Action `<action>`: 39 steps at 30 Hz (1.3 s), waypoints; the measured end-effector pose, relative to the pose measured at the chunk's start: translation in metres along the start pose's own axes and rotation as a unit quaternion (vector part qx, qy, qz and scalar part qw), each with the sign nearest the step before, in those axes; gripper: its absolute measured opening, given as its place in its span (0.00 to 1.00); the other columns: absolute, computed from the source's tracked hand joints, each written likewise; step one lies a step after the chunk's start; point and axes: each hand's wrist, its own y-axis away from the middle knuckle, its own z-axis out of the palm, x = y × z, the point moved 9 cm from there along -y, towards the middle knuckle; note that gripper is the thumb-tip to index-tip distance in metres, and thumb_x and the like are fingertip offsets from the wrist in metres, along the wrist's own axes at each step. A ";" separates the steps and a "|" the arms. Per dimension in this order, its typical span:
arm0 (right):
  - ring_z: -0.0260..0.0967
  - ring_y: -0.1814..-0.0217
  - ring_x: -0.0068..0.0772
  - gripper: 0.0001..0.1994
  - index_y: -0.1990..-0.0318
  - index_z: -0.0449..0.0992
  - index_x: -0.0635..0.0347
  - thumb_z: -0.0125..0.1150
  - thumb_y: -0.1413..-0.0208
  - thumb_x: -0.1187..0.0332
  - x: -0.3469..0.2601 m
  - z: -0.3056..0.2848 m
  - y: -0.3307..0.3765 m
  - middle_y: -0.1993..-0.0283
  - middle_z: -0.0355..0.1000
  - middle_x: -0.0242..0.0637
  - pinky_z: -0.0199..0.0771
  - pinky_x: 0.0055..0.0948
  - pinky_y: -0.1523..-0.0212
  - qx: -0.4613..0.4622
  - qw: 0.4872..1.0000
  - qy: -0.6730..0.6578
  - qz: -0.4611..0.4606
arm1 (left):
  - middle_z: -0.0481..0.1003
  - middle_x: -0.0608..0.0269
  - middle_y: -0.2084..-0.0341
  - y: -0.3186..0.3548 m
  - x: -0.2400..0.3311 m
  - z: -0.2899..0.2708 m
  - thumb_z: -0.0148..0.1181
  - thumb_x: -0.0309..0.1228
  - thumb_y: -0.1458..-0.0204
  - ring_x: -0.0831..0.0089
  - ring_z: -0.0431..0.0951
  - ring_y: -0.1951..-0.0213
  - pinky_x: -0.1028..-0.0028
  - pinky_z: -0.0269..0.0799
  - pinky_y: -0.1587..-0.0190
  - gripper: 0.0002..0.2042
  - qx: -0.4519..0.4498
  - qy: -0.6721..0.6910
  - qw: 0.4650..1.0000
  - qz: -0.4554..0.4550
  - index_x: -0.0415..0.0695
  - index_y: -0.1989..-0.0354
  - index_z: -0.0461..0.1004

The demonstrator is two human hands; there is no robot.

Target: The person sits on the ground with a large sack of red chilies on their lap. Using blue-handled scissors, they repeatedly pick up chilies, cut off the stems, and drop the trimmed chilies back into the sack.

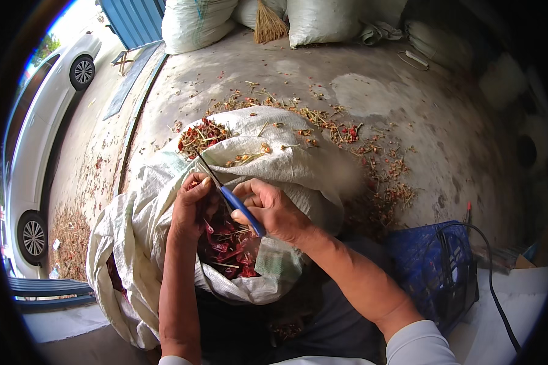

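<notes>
My right hand (275, 210) is closed round the blue handles of a pair of scissors (240, 208), whose dark blades point up and left past my left hand. Dark red dried chillies (207, 210) show at the closed fingers of my left hand (190, 201); how many it holds is hidden. Both hands are over the mouth of a white woven sack (286, 137), with more dried chillies (228, 243) inside. On a fold of the sack beyond my left hand lies a heap of red bits and pale stems (203, 137).
Cut stems and bits (380, 176) litter the concrete floor beyond and to the right. A blue plastic crate (426, 255) stands at the right, with a black cable (490, 267) near it. Full white sacks (323, 21) and a straw broom (269, 24) stand at the back. A white car (45, 140) is at the left.
</notes>
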 end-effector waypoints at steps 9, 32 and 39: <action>0.72 0.52 0.58 0.28 0.49 0.65 0.64 0.70 0.51 0.59 -0.035 0.020 0.015 0.57 0.72 0.56 0.72 0.48 0.49 0.177 0.848 0.435 -0.246 | 0.73 0.66 0.77 0.007 -0.003 0.010 0.59 0.31 0.43 0.80 0.73 0.80 0.82 0.67 0.82 0.07 0.050 0.035 0.998 0.027 0.45 0.60 0.70; 0.76 0.56 0.49 0.37 0.57 0.76 0.60 0.59 0.51 0.30 0.045 -0.018 -0.014 0.63 0.77 0.51 0.72 0.41 0.53 0.169 0.958 0.212 0.094 | 0.70 0.67 0.79 -0.028 0.205 0.082 0.62 0.31 0.43 0.82 0.65 0.81 0.82 0.62 0.77 0.09 0.054 -0.327 0.896 0.296 0.38 0.60 0.75; 0.58 0.84 0.14 0.23 0.59 0.74 0.57 0.64 0.43 0.44 -0.009 -0.088 -0.007 0.78 0.62 0.23 0.60 0.19 0.85 0.343 0.934 0.096 -0.021 | 0.77 0.59 0.78 -0.004 0.132 0.080 0.64 0.29 0.46 0.72 0.78 0.78 0.70 0.77 0.75 0.03 0.141 -0.700 0.686 0.136 0.45 0.65 0.79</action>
